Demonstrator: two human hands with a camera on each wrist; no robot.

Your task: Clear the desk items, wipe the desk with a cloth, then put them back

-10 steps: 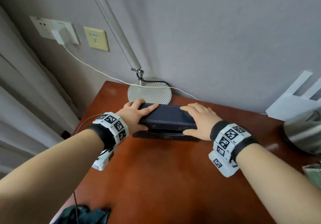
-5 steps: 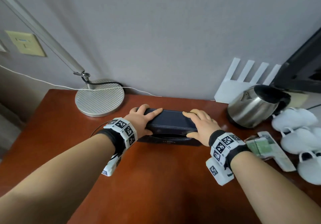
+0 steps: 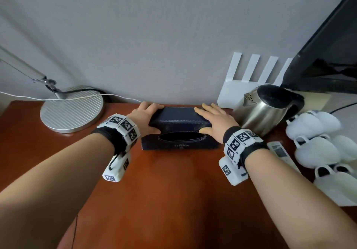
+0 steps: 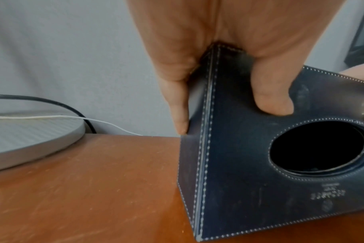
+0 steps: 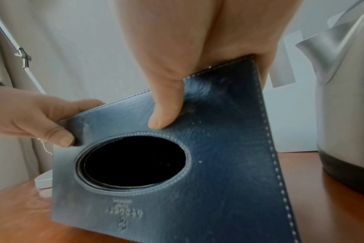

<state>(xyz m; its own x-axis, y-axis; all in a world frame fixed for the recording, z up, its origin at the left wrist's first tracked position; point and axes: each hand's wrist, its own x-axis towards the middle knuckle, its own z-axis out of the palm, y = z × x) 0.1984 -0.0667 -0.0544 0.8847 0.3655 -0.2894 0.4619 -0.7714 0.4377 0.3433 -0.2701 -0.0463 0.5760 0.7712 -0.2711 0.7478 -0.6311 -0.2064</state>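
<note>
Left hand (image 3: pixel 145 117) and right hand (image 3: pixel 214 122) each grip end of tissue box (image 3: pixel 179 132) at desk (image 3: pixel 164 190) rear edge. Stiff leather, likely light; hold by ends.

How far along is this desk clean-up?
Hard to say. Both hands, left hand and right hand, grip the dark tissue box standing on the desk. The lamp, kettle, cups and remote sit on it, and no cloth shows.
</note>
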